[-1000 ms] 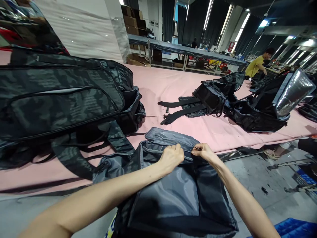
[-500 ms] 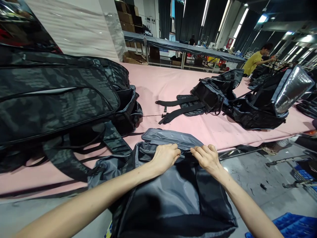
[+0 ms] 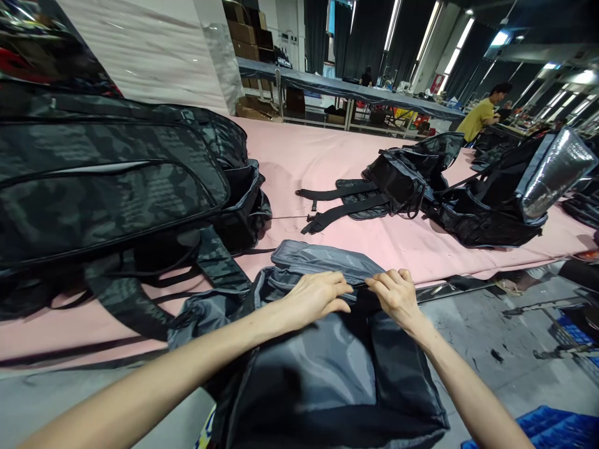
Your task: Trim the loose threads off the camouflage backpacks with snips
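A black backpack (image 3: 327, 362) with a grey lining lies opened in front of me, at the front edge of the pink-covered table. My right hand (image 3: 395, 298) pinches its far edge, beside a grey panel (image 3: 322, 257) with faint lettering. Just left of it, my left hand (image 3: 321, 296) rests over the same edge with thumb and fingers parted, holding nothing that I can see. The fabric under the left palm is hidden. Left of the backpack, a dark camouflage strap (image 3: 224, 262) hangs over crumpled grey lining (image 3: 201, 318).
A large camouflage bag (image 3: 107, 181) fills the table's left side. Farther right on the pink cover (image 3: 299, 149) lie a black bag with straps (image 3: 397, 181) and one with a silver lining (image 3: 556, 181). Blue crates (image 3: 556, 427) stand on the floor. A person in yellow (image 3: 475, 121) works beyond.
My left hand has slid slightly right, and its thumb has come away from its fingers. The right hand keeps its pinch on the edge. The view has shifted a little.
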Motion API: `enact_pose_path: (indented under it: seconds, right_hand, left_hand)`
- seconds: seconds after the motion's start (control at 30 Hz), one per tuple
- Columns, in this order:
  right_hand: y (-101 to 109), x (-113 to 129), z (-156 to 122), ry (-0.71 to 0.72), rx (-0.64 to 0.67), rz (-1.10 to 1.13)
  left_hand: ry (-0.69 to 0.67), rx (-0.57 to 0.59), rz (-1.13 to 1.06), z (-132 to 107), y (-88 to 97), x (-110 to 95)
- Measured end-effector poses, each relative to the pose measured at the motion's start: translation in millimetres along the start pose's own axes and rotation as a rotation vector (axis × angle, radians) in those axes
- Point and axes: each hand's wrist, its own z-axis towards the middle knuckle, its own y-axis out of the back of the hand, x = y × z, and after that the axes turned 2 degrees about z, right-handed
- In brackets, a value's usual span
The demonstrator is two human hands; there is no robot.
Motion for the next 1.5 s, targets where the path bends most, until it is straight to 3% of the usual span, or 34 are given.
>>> enact_pose_path:
  seconds: [0.07,0.13,0.47,0.77,1.03,1.5]
  right_hand:
    - [1.0,-1.5,-1.0,0.002,0.01,0.017]
    - [1.2,-2.7,-1.5,0.001,0.005,0.032]
    - [-4.7,-4.4,1.7,-0.019,-0.009,0.01]
    - [1.8,-11.9,2.6,0.118,0.064,-0.019]
    - [-8.6,-28.1,10.6,0.04,0.137,0.337]
    - [-7.4,-35.0,15.3,0.053,0.175,0.459]
  left_hand:
    - [0.056,-0.078,0.08,4.5,1.0,0.9]
    - [0.133,-0.085,0.127,11.9,0.7,2.9]
    - [0.451,0.263,-0.09,43.9,15.6,10.3]
    - [0.464,0.286,-0.181,44.1,22.4,12.2]
    - [0.448,0.256,-0.222,40.2,15.1,16.7]
    - [0.408,0.222,-0.181,37.4,6.6,20.6]
